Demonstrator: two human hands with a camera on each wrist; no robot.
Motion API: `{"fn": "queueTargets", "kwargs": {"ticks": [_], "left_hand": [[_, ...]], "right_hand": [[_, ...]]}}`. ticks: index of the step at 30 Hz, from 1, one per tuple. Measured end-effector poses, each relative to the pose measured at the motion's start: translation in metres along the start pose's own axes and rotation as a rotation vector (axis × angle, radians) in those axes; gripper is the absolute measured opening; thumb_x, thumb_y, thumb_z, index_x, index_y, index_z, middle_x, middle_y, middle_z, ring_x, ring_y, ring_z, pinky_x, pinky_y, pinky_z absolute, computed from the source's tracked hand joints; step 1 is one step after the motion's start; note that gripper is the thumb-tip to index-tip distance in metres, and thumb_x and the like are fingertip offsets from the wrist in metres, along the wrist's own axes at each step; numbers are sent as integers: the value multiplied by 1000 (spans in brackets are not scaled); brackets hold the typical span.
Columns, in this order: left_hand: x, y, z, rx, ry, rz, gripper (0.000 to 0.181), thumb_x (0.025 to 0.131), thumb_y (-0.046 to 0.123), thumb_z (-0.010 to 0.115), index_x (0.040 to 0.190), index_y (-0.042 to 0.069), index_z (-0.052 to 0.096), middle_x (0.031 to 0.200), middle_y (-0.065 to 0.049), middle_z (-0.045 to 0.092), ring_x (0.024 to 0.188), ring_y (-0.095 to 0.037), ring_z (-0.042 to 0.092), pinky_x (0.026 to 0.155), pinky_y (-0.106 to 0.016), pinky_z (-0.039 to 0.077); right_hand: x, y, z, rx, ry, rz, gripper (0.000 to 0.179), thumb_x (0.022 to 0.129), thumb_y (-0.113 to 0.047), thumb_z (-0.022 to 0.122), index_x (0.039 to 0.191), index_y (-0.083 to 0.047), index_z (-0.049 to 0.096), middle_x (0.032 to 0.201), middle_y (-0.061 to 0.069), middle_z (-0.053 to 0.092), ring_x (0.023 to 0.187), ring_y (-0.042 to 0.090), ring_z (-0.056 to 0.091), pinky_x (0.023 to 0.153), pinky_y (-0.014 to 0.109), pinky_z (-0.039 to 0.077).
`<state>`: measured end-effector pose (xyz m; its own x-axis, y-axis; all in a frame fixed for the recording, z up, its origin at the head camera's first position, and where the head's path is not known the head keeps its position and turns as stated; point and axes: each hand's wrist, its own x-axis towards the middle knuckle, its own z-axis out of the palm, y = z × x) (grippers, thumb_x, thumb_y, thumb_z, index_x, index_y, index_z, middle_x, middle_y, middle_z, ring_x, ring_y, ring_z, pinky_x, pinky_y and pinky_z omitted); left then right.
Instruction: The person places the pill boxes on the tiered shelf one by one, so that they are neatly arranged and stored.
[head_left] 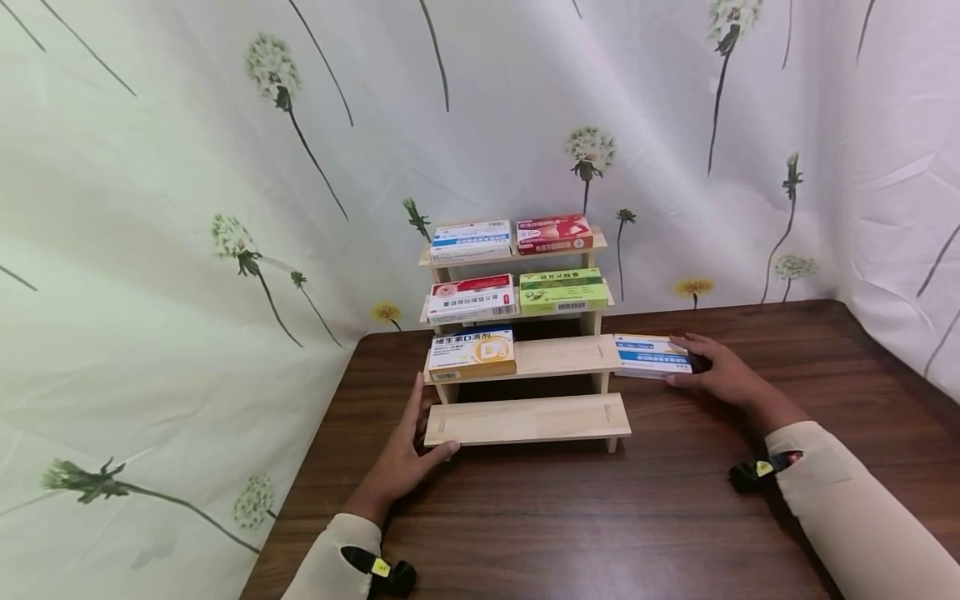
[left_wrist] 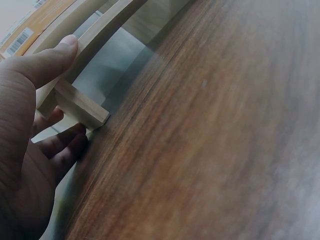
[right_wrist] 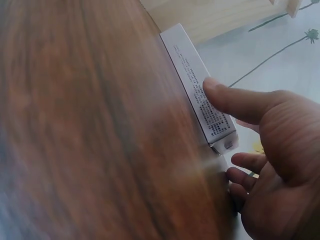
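Note:
A light wooden stepped rack [head_left: 525, 419] with several tiers stands on the table. My left hand [head_left: 397, 462] holds the rack at its lower left end. In the left wrist view the thumb [left_wrist: 55, 62] lies against a board and the other fingers are beside the wooden leg [left_wrist: 82, 106]. My right hand [head_left: 720, 375] pinches a white and blue medicine box [head_left: 651, 357] by its right end, beside the right end of the second tier from the bottom. In the right wrist view the thumb [right_wrist: 235, 102] presses the box's printed side [right_wrist: 197, 82]; the far fingers are partly hidden.
On the top tier lie a white-blue box [head_left: 471, 242] and a red box [head_left: 555, 234]. Below them are a red-white box [head_left: 472, 298] and a green box [head_left: 562, 290]. A yellow vitamin D box [head_left: 471, 353] sits at the left. Patterned cloth [head_left: 510, 125] hangs behind the dark table [head_left: 562, 517].

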<state>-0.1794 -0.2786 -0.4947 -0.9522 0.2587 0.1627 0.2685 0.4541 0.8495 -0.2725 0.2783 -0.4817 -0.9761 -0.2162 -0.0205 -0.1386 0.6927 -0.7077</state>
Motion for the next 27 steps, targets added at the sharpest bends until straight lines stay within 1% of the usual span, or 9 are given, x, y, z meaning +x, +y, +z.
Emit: {"fn": "queueTargets", "kwargs": {"ticks": [5,11,18,22,27], "left_hand": [[1,0,0,7,-1,12,121,100,31,84,175,43,-10,178,-22,31,151,-46,53,121,-67,42],[1,0,0,18,1,9,122,99,33,84,174,45,-11,178,-21,30,151,-45,54,121,-65,42],[1,-2,0,9,4,27,120,100,30,83,174,44,-10,178,-22,30,148,-43,56,119,-63,45],[1,-2,0,3,-1,17,120,100,30,83,174,43,-10,177,-22,33,148,-42,57,119,-61,46],[1,-2,1,-1,1,8,120,100,31,84,174,45,-10,178,-21,32,149,-43,56,119,-62,45]], "right_hand": [[0,1,0,-12,3,1,84,97,-37,85,166,-7,47,174,39,22,158,66,22,123,80,22],[-1,3,2,-24,22,-13,77,99,-31,84,163,-6,51,171,39,30,156,63,31,122,79,26],[0,4,2,-34,35,-13,74,99,-31,84,162,-7,53,171,38,31,156,63,31,122,79,26],[-1,5,2,-36,36,0,73,99,-31,83,162,-8,53,170,38,34,156,62,33,122,79,26],[-1,5,2,-48,40,17,74,99,-33,84,162,-10,54,170,37,35,156,62,33,122,79,26]]}}
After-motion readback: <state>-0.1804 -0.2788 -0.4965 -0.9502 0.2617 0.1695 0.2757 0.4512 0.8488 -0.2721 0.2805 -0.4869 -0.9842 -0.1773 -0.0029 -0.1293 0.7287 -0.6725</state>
